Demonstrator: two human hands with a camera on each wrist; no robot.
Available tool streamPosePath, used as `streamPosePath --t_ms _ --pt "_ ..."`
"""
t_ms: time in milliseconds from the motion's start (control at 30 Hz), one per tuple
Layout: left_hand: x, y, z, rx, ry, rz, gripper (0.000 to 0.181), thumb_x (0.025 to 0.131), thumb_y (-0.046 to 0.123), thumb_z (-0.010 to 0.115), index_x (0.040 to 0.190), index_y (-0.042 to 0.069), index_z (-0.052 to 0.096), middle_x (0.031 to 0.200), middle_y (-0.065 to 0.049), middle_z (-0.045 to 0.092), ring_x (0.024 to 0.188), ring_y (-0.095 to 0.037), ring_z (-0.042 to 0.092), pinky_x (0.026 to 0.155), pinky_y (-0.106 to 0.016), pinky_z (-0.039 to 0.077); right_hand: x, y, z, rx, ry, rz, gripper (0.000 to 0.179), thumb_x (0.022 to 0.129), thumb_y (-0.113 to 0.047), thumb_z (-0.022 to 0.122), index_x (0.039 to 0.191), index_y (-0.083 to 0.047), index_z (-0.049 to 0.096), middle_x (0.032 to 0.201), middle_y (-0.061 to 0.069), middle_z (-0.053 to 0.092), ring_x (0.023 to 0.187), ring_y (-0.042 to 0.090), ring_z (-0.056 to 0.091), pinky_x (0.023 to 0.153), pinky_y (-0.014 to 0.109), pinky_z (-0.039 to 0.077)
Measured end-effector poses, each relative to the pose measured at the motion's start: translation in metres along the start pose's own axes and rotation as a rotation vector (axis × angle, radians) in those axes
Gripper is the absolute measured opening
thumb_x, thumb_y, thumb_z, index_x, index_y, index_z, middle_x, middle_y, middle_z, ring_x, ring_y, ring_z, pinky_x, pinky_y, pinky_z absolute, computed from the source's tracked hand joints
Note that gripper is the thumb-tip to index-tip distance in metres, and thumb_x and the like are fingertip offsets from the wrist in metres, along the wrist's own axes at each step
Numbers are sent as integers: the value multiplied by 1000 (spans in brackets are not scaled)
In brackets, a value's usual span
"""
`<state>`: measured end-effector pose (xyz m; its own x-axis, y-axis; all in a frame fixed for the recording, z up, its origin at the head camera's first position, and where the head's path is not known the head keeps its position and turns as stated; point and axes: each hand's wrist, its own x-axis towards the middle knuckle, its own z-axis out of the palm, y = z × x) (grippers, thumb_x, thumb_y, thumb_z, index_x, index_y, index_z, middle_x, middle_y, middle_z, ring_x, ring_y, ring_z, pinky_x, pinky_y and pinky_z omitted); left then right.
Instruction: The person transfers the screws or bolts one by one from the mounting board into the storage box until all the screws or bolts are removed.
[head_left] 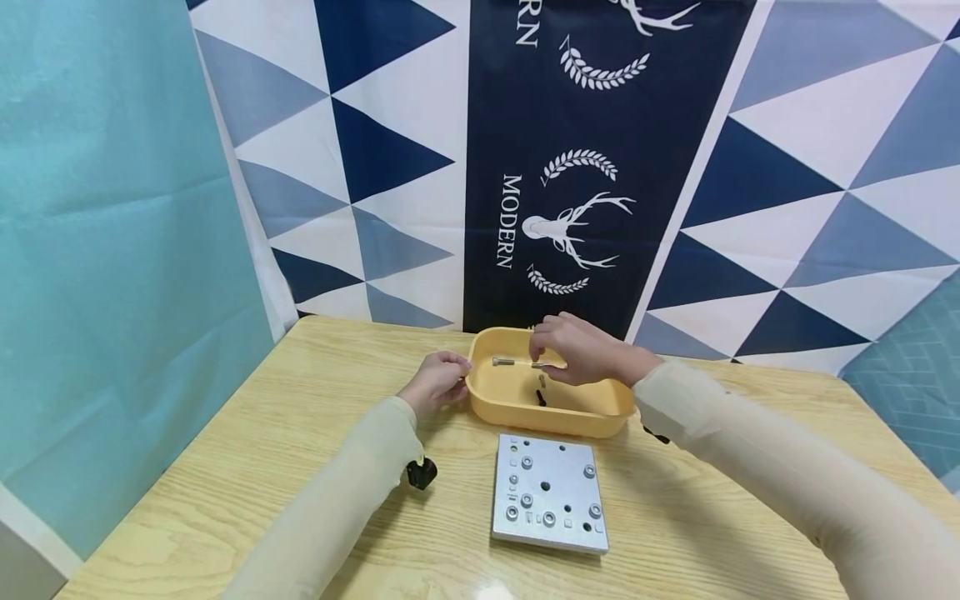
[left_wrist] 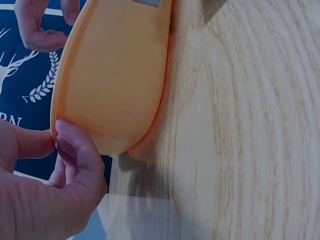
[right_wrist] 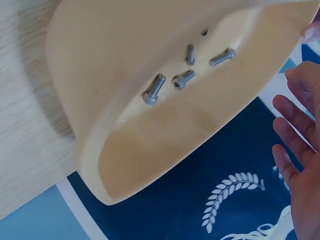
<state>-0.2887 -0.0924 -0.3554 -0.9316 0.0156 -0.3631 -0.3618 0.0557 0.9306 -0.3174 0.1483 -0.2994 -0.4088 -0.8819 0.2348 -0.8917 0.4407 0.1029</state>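
Note:
My left hand (head_left: 437,382) pinches the left end of a yellow plastic tray (head_left: 551,421), thumb on one side of the rim and curled fingers on the other, as the left wrist view shows. Over the tray's inside hovers my right hand (head_left: 581,348), its fingers bent loosely downward. In the right wrist view its fingers (right_wrist: 292,137) are spread, with nothing seen between them. Several small screws lie on the tray floor, among them a silver socket-head screw (head_left: 503,362), a brass-coloured one (head_left: 542,381) and a black one (head_left: 541,398).
A silver metal plate (head_left: 551,492) with holes and several seated screws lies on the wooden table (head_left: 337,467) in front of the tray. Behind stands a patterned cloth backdrop (head_left: 405,167), close to the tray's far side. A teal sheet (head_left: 112,250) hangs at the left.

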Motion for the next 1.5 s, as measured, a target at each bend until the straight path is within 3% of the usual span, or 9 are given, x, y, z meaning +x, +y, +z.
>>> streamPosePath --t_ms 233,467,667,933,1267,1500 --pt "0 2 1 4 10 1 7 94 3 53 100 3 55 84 -4 50 58 -8 46 49 -14 42 -1 -17 -5 -27 13 -85 17 75 -14 75 90 -15 66 90 -6 65 89 14 55 76 32 44" --pt "-1 3 1 -3 5 6 5 94 2 53 98 3 55 82 -3 50 57 -7 45 48 -14 42 -1 -40 -11 -16 -12 -92 17 78 -16 73 94 -17 66 93 -6 65 95 14 56 89 36 46" --pt "-1 2 1 1 0 17 6 94 2 53 100 3 55 82 -2 51 57 -7 46 48 -14 42 -3 -56 -10 -18 32 -160 13 79 -16 73 91 -17 66 89 -8 65 88 12 54 83 31 44" --pt "-3 2 0 7 -8 10 8 94 3 54 102 3 55 85 -3 51 59 -7 47 49 -14 44 -8 -74 -8 -14 28 -149 16 80 -19 74 94 -19 67 92 -9 65 92 11 55 85 31 44" --pt "-1 -1 0 10 -4 6 7 94 4 54 101 2 54 84 -4 50 59 -7 47 50 -14 44 -16 -82 2 -11 78 -194 14 78 -18 74 90 -19 66 89 -10 62 90 11 53 86 34 43" --pt "1 -1 1 7 3 13 7 94 3 54 101 2 54 82 -2 49 59 -7 47 49 -14 43 -19 -90 3 -9 82 -227 10 82 -19 71 90 -20 66 90 -10 62 87 10 52 82 29 41"
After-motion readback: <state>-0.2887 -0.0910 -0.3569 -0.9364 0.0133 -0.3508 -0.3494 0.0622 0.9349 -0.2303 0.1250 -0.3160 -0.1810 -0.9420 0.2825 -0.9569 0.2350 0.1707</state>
